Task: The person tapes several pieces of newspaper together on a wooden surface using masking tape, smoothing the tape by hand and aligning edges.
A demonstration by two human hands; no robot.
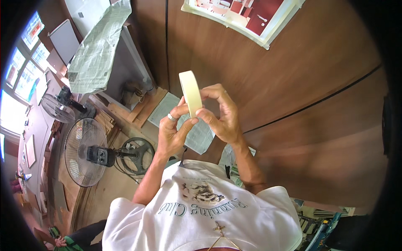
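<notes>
Your left grip (169, 134) and right grip (225, 115) both pinch the tape roll (192, 94), edge facing you. Fan (99, 155) left of the grip; newspaper (202, 137) beneath it.

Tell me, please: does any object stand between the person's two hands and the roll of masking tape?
Nothing visible does. The left hand and right hand both have bare fingers against the roll of masking tape, around its lower half.
</notes>
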